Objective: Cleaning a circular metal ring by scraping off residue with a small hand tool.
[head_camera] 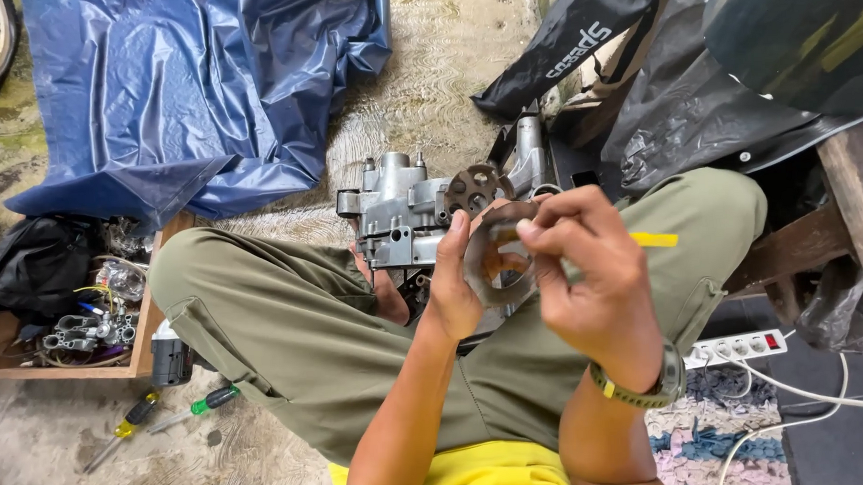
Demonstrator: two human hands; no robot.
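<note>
Far left, a shallow wooden tray [6,367] on the floor carries tangled wires and small grey metal fittings; a black bag [35,266] lies against it. In front of the tray two screwdrivers rest on the worn floor mat, one with a yellow handle [132,415], one with a green handle [212,400]. Behind them a crumpled, glossy blue tarpaulin [187,88] covers the floor.

Centre: the person sits cross-legged in olive trousers. A cast grey metal housing [402,215], matt and ribbed with bosses and short studs, sits between the knees, just beyond the hands. A rust-brown perforated disc [475,188] is mounted on its right face.

The left hand [452,294] is closed on the near-left edge of a flat, thin metal ring plate [497,259], thumb on its face. The plate is dull grey with rusty patches, held upright, its face towards the camera; it has no long axis. The right hand [590,275] pinches the plate's upper right rim with fingertips [531,227]. The plate lies directly before the housing, both hands about equally near it.

Right: a yellow strip [653,239] on the knee, black plastic sheeting [694,99], and a white power strip [738,346] with its cable.
</note>
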